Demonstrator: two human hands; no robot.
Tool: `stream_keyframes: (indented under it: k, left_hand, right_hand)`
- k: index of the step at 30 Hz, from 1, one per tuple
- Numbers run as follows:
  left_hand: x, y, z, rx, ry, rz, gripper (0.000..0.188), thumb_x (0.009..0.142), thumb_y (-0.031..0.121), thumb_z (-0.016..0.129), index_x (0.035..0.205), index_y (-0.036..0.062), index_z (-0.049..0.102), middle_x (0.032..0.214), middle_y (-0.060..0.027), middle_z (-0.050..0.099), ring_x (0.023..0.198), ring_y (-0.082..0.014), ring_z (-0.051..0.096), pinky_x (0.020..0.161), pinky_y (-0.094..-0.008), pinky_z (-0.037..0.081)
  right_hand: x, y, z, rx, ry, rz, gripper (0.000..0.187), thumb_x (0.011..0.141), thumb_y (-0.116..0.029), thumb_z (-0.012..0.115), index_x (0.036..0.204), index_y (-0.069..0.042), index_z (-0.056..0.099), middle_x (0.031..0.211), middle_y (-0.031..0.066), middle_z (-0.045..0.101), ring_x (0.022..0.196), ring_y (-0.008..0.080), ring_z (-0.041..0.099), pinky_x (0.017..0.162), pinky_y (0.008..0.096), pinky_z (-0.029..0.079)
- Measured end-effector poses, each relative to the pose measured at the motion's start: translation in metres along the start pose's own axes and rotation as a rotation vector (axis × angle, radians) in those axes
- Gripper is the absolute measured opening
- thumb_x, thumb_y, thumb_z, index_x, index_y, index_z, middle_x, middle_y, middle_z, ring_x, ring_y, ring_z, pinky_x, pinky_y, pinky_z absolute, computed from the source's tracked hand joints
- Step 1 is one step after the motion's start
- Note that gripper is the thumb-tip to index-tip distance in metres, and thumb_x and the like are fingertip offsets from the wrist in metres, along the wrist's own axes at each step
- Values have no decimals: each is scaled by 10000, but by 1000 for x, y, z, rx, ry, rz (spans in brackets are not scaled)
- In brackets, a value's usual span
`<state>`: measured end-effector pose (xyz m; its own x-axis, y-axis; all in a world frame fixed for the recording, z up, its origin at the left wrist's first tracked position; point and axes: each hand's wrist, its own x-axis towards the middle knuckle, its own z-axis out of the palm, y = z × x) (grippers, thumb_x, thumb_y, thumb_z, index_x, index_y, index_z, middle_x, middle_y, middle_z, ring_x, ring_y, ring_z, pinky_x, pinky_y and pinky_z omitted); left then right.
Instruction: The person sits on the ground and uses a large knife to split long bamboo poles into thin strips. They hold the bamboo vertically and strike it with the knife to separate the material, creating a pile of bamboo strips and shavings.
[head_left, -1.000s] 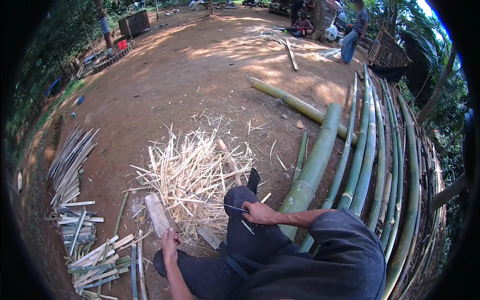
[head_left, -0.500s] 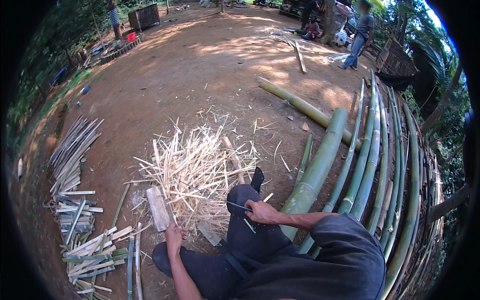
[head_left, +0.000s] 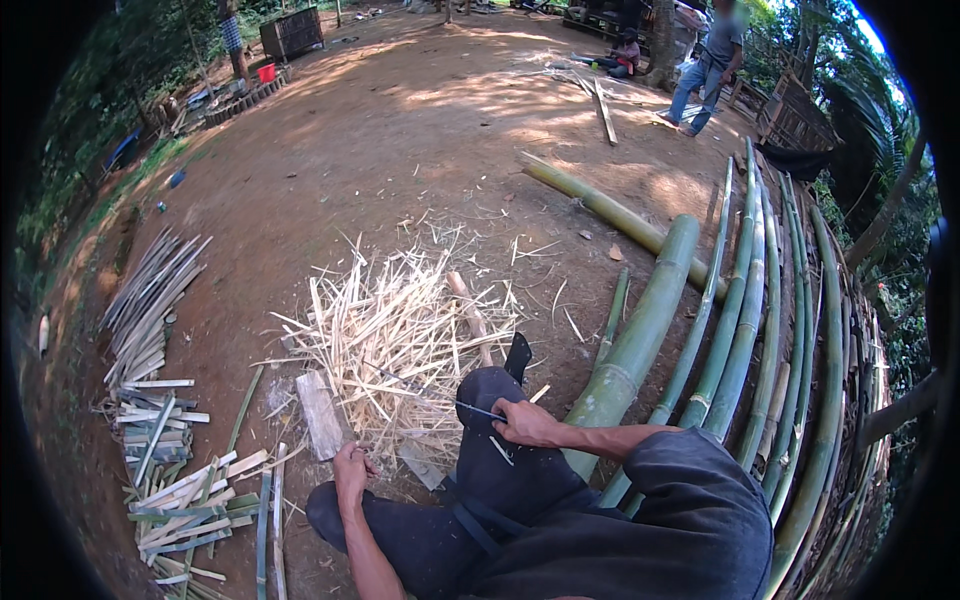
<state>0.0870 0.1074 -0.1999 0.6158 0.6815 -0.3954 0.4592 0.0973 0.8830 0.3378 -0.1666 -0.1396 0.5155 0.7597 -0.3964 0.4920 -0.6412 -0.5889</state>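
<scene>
My right hand [head_left: 525, 423] rests over my raised right knee with its fingers pinched on a thin dark strip [head_left: 477, 408]. The strip slants away to the left across the knee, toward a heap of pale bamboo shavings [head_left: 385, 325]. Low beside the heap, my left hand [head_left: 352, 470] is closed with curled fingers, and what it may hold is hidden. Just beyond that hand lies a flat wooden block [head_left: 320, 415]. A flat grey piece [head_left: 422, 467] sits between my legs. One light sliver [head_left: 502, 452] lies on my dark trousers.
Long green bamboo poles [head_left: 740, 330] lie along the right, with a thick bamboo stem [head_left: 640, 330] nearest me. Split bamboo pieces [head_left: 190, 510] and thin strips [head_left: 150, 290] are piled at left. A short round stick [head_left: 468, 310] lies in the shavings. Another person [head_left: 708, 70] stands far right.
The view has shifted slightly. The far standing person has changed stance, with the legs farther apart. My hands keep nearly the same places.
</scene>
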Motion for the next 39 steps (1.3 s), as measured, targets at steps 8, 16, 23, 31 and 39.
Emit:
stream_keyframes:
  k: [8, 16, 23, 31, 39]
  left_hand:
    - [7, -8, 7, 47, -47, -12, 349, 942, 69, 371, 1235, -51, 519, 676, -69, 578, 561, -143, 603, 523, -268, 483]
    - [2, -1, 4, 52, -45, 33, 329, 924, 54, 371, 1143, -39, 598, 664, -55, 585, 559, -139, 609, 518, -253, 486]
    - [-32, 46, 0, 269, 229, 279, 512, 847, 118, 647, 1316, -10, 490, 1400, -223, 396, 1312, -338, 385, 1104, -377, 305]
    - [-93, 151, 69, 183, 70, 723, 591, 855, 164, 650, 1363, -6, 401, 1442, -210, 282, 1352, -339, 295, 1106, -420, 316]
    - [-113, 201, 77, 4, -48, 890, 679, 863, 209, 654, 1410, -2, 313, 1484, -198, 167, 1392, -340, 205, 1109, -464, 326]
  right_hand:
    - [0, 6, 3, -12, 18, -15, 358, 875, -282, 558, 1127, -28, 551, 859, 249, 662, 862, 416, 641, 810, 486, 491]
    - [-2, -1, -1, -1, 37, 0, 354, 877, -280, 569, 1114, -17, 558, 868, 248, 663, 869, 415, 641, 806, 477, 493]
    - [11, 2, 9, -22, 80, -48, 342, 873, -264, 596, 1091, 0, 580, 930, 256, 667, 933, 424, 634, 846, 475, 484]
    - [12, 35, 22, -36, 35, -145, 370, 896, -202, 593, 1139, 73, 545, 1014, 240, 628, 923, 346, 603, 874, 413, 436]
    - [16, 23, 14, -62, 22, -28, 479, 919, -187, 581, 1264, 124, 465, 1138, 251, 590, 1056, 348, 565, 954, 390, 405]
